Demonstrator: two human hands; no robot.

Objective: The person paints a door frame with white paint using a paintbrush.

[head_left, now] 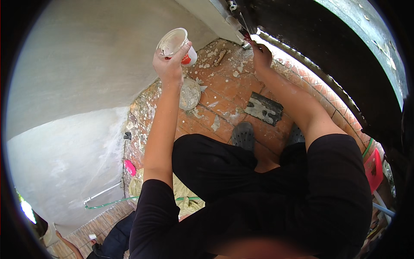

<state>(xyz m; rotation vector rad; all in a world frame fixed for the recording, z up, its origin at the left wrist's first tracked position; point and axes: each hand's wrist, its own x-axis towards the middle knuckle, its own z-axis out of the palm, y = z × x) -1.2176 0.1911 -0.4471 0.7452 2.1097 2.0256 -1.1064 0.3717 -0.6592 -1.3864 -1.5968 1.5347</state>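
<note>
My left hand (169, 64) is wrapped round a white plastic tub (189, 58) with red print, its mouth tipped toward me and whitish smears inside. Up by the corner post (222, 21) beside the dark door panel, my right hand (261, 56) is closed on a slim tool with a reddish part (246, 35); its exact kind is hard to make out. Below the tub, a round lid (189, 94) coated with dried whitish material lies on the floor. A dark rectangular board (264, 108) smeared with grey lies in front of my feet.
Spatters and scraps cover the terracotta tiles (215, 101) along the plastered wall (99, 56). A pink object (130, 167), yellowish cloth (187, 194) and green hose (112, 204) lie left. A red plastic piece (373, 171) stands right. Another person's arm (71, 245) shows lower left.
</note>
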